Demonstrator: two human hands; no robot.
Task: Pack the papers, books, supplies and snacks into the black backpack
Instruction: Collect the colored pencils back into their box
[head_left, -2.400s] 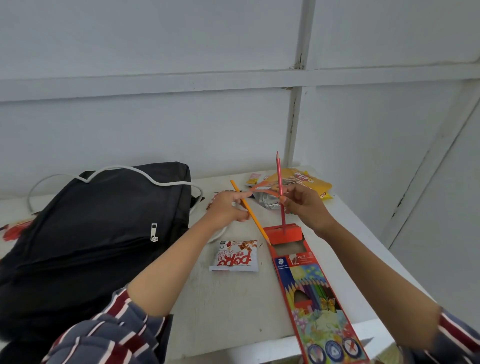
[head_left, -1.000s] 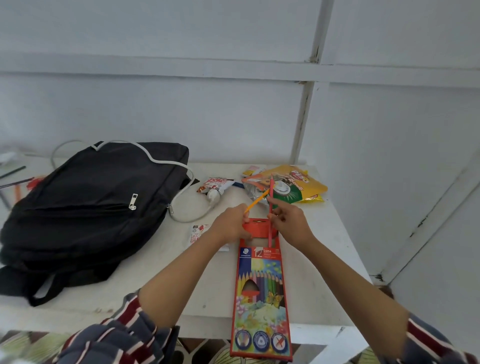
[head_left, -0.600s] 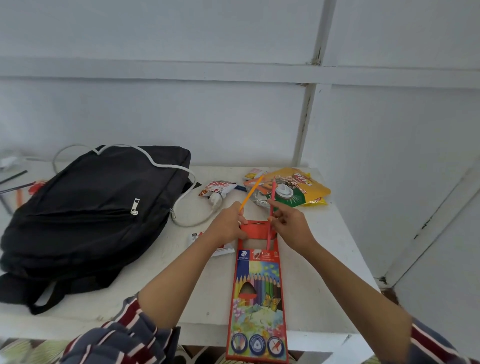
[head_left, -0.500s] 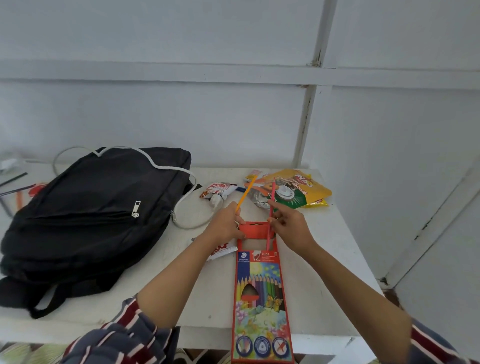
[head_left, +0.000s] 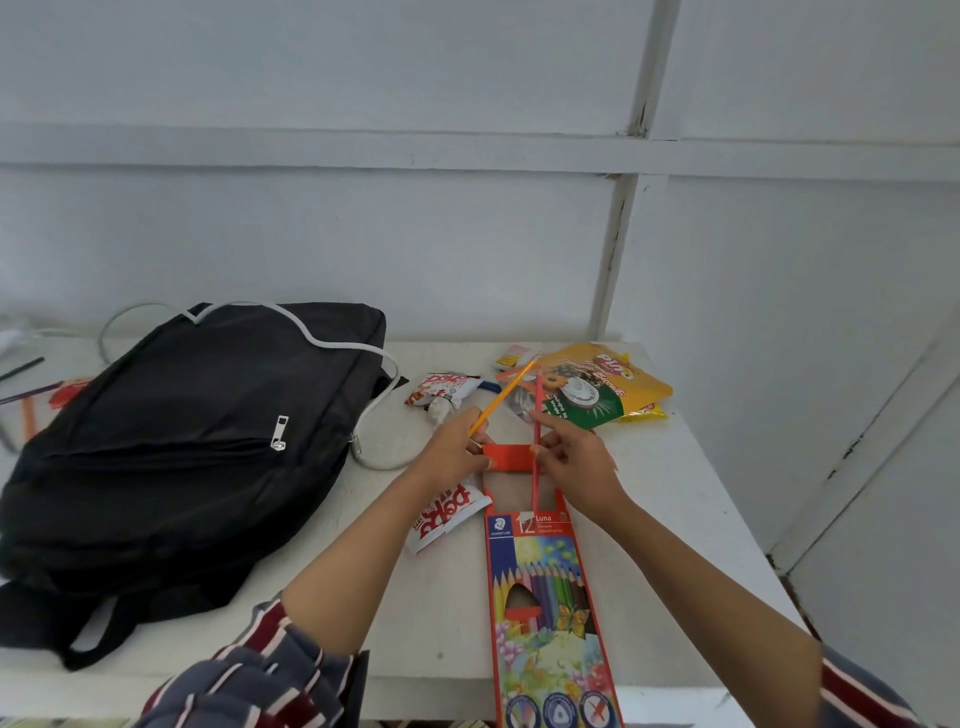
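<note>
A long coloured-pencil box (head_left: 545, 597) lies lengthwise on the white table (head_left: 447, 613), its orange flap (head_left: 506, 457) folded open. My left hand (head_left: 454, 454) grips a yellow pencil (head_left: 506, 392) and the flap's left end. My right hand (head_left: 574, 462) pinches a red pencil (head_left: 536, 441) whose lower end sits in the box mouth. The black backpack (head_left: 176, 441) lies flat at the left, zipped shut. Two red-and-white snack packets (head_left: 444, 514) (head_left: 441, 389) and a yellow biscuit bag (head_left: 597, 392) lie nearby.
Loose pencils and a red item (head_left: 31, 400) lie at the far left beyond the backpack. A white cord (head_left: 332, 343) loops over and beside the backpack. White walls close in behind and at the right; the table's right and front edges are near.
The box has turned to lie straight toward me. My right hand has lowered the red pencil deeper into the box mouth. My left hand still grips the yellow pencil by the flap.
</note>
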